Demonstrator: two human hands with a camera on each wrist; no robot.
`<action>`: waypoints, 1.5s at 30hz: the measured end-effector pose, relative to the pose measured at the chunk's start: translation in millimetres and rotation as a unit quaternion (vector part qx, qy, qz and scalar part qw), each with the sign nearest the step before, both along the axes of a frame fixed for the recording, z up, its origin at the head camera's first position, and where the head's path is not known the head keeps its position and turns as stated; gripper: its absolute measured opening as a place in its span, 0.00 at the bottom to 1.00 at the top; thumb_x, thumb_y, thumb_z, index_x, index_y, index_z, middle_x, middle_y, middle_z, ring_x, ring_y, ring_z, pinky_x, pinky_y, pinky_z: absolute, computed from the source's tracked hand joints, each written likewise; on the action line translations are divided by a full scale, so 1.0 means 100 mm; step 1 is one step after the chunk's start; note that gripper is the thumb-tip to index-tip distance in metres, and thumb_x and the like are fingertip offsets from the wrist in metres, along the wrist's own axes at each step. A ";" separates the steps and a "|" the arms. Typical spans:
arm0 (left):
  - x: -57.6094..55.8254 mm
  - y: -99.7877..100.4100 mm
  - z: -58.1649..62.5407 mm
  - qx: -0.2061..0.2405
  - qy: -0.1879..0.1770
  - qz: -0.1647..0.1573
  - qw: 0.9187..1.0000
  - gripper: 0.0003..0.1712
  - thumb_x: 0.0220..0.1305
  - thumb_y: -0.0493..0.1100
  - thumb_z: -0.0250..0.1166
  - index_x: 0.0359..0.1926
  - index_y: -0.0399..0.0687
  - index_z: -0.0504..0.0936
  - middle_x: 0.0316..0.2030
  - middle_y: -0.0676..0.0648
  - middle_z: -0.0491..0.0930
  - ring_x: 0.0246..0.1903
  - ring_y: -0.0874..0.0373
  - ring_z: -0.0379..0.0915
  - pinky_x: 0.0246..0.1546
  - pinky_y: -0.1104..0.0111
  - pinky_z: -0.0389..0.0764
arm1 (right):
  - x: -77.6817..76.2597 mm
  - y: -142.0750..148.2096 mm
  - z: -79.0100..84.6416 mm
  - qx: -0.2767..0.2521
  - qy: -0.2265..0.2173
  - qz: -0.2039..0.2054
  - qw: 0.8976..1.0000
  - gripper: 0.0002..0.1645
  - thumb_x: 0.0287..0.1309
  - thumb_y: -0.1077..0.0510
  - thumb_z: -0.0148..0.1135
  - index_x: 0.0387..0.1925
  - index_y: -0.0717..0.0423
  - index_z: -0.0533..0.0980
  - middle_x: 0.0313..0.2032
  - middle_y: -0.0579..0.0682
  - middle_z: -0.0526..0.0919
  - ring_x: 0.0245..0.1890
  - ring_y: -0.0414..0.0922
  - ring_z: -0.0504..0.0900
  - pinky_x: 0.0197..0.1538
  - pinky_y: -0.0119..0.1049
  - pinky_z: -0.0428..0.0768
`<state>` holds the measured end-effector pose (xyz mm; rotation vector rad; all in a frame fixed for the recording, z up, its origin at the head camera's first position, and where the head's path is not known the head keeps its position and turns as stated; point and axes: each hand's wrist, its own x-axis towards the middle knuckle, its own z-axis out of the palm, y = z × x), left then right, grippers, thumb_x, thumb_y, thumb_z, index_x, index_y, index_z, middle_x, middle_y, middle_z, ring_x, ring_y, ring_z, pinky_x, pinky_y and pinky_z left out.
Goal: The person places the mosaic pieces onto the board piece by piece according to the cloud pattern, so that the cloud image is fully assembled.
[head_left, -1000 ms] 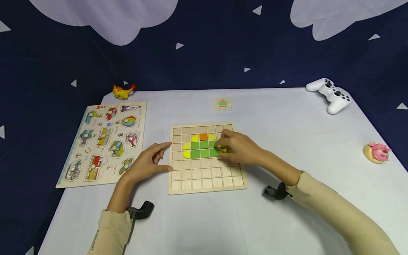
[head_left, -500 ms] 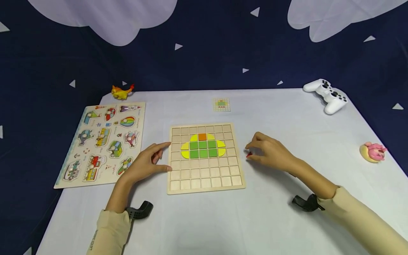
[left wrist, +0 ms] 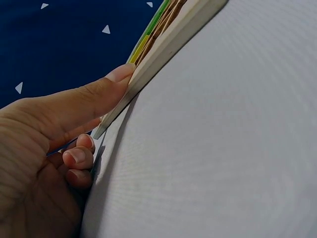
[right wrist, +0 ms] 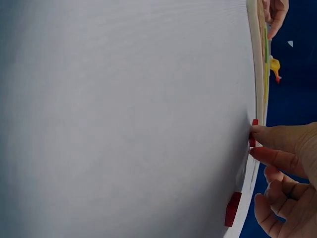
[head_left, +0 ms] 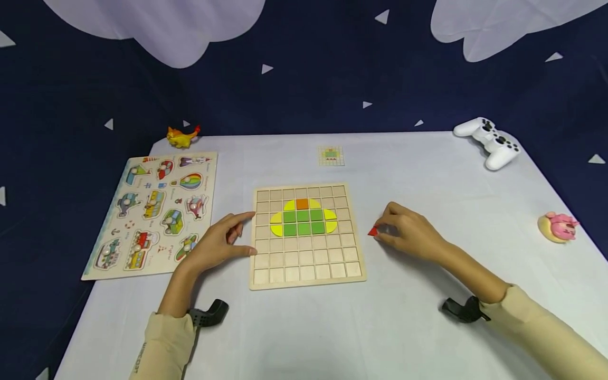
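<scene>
A wooden grid board (head_left: pixel 306 258) lies in front of me, with green squares (head_left: pixel 303 221), yellow rounded pieces (head_left: pixel 277 230) and an orange square (head_left: pixel 302 203) set in it. My left hand (head_left: pixel 220 240) rests at the board's left edge, index finger and thumb stretched against it. Right of the board, my right hand (head_left: pixel 410 232) pinches a red triangular piece (head_left: pixel 372 231) between thumb and index finger, at the tabletop. In the right wrist view, a second red piece (right wrist: pixel 233 209) lies on the cloth below the hand; the head view does not show it.
A small pattern card (head_left: pixel 331 156) lies behind the board. On the left is a vehicle puzzle board (head_left: pixel 154 221), with an orange-yellow toy figure (head_left: pixel 182 138) behind it. A white game controller (head_left: pixel 488 142) and a pink toy (head_left: pixel 559 228) stand to the right.
My right hand has moved right, off the board and a yellow piece there, to the red triangular piece. Yellow pieces show where it was. The left hand stays put.
</scene>
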<state>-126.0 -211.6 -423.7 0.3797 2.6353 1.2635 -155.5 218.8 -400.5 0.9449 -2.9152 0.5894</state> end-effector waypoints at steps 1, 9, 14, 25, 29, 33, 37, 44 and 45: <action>0.00 0.00 0.00 0.000 0.000 0.000 1.000 0.46 0.50 0.46 0.79 0.69 0.44 0.70 0.32 0.47 0.65 0.30 0.59 0.59 0.37 0.66 0.63 | 0.00 0.00 -0.01 -0.001 0.006 0.002 1.000 0.11 0.49 0.61 0.75 0.37 0.58 0.86 0.36 0.46 0.75 0.33 0.42 0.74 0.37 0.40 0.75; -0.02 0.01 0.01 0.001 -0.006 0.002 1.000 0.46 0.49 0.46 0.79 0.69 0.44 0.70 0.33 0.47 0.66 0.31 0.58 0.59 0.36 0.66 0.63 | -0.03 -0.03 -0.03 -0.002 0.041 0.023 0.999 0.09 0.48 0.62 0.76 0.33 0.56 0.85 0.35 0.45 0.76 0.31 0.40 0.74 0.35 0.39 0.76; -0.03 0.01 0.01 0.005 -0.008 0.007 1.000 0.47 0.49 0.47 0.80 0.69 0.45 0.70 0.34 0.47 0.66 0.31 0.57 0.60 0.36 0.66 0.63 | -0.05 -0.04 -0.05 -0.012 0.080 0.039 0.996 0.08 0.45 0.59 0.78 0.29 0.55 0.85 0.31 0.44 0.75 0.28 0.39 0.72 0.31 0.36 0.75; -0.03 0.01 0.01 0.000 -0.011 0.009 1.000 0.47 0.49 0.47 0.80 0.70 0.46 0.70 0.33 0.47 0.66 0.31 0.57 0.60 0.36 0.66 0.63 | -0.08 -0.22 0.00 -0.049 0.106 0.053 0.992 0.08 0.44 0.57 0.78 0.28 0.53 0.85 0.31 0.44 0.75 0.29 0.38 0.72 0.31 0.35 0.74; -0.03 0.00 0.01 0.002 -0.014 0.008 1.000 0.47 0.49 0.47 0.80 0.70 0.46 0.70 0.33 0.47 0.66 0.31 0.57 0.60 0.36 0.66 0.63 | -0.10 -0.37 0.05 -0.047 0.092 0.066 0.992 0.09 0.44 0.57 0.78 0.29 0.54 0.85 0.32 0.45 0.76 0.30 0.39 0.74 0.31 0.35 0.75; -0.02 0.00 0.01 0.000 -0.013 0.011 1.000 0.47 0.49 0.46 0.80 0.69 0.47 0.70 0.33 0.47 0.66 0.31 0.57 0.60 0.36 0.66 0.63 | -0.10 -0.56 0.08 -0.042 0.067 0.086 0.993 0.08 0.47 0.57 0.76 0.30 0.55 0.85 0.32 0.45 0.76 0.30 0.40 0.74 0.32 0.34 0.75; -0.01 -0.01 0.00 -0.002 -0.009 0.010 1.000 0.47 0.49 0.46 0.80 0.69 0.46 0.70 0.33 0.47 0.66 0.31 0.57 0.60 0.37 0.65 0.63 | -0.08 -0.79 0.10 -0.043 0.054 0.114 0.991 0.07 0.51 0.55 0.74 0.30 0.55 0.86 0.32 0.45 0.76 0.29 0.38 0.72 0.32 0.32 0.74; -0.01 0.00 -0.01 0.000 -0.007 0.008 1.000 0.47 0.49 0.47 0.80 0.69 0.46 0.70 0.33 0.48 0.66 0.31 0.57 0.60 0.36 0.66 0.63 | -0.06 -1.14 0.07 -0.043 0.051 0.154 0.986 0.07 0.53 0.53 0.74 0.31 0.53 0.86 0.32 0.44 0.76 0.29 0.37 0.73 0.34 0.31 0.75; -0.01 0.00 -0.01 -0.001 -0.007 0.009 1.000 0.47 0.49 0.47 0.80 0.69 0.46 0.70 0.33 0.48 0.66 0.31 0.57 0.60 0.36 0.66 0.64 | -0.05 -1.18 0.07 -0.043 0.051 0.159 0.985 0.07 0.53 0.53 0.73 0.31 0.53 0.86 0.32 0.44 0.76 0.29 0.36 0.73 0.34 0.31 0.75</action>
